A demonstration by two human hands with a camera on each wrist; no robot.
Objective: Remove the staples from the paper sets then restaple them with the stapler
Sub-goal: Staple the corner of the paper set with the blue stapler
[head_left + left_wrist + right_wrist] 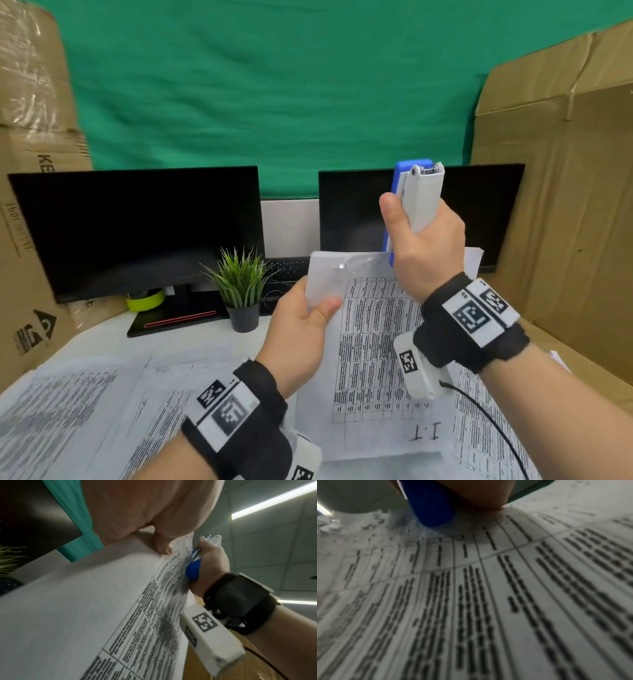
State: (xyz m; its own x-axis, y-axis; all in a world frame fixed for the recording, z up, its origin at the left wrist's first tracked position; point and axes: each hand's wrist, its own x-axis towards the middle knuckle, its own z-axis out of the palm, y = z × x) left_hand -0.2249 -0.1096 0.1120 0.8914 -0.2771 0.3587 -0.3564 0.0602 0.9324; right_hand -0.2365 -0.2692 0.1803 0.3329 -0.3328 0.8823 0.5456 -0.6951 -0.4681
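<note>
A blue and white stapler (416, 202) stands upright, gripped in my right hand (423, 240), its lower blue end (430, 505) pressed at the top edge of a printed paper set (373, 335). My left hand (301, 329) pinches that set at its upper left corner, thumb (163, 545) on the printed face, and holds it raised above the desk. In the left wrist view the stapler (194, 566) meets the sheet's (85, 608) far edge. The top margin near the stapler looks crumpled with small holes.
More printed paper sets (78, 411) lie spread over the white desk. Behind stand two dark monitors (137, 229), a small potted plant (241, 291), a keyboard (289, 267) and a yellow-green tape roll (145, 299). Cardboard walls (561, 205) flank both sides.
</note>
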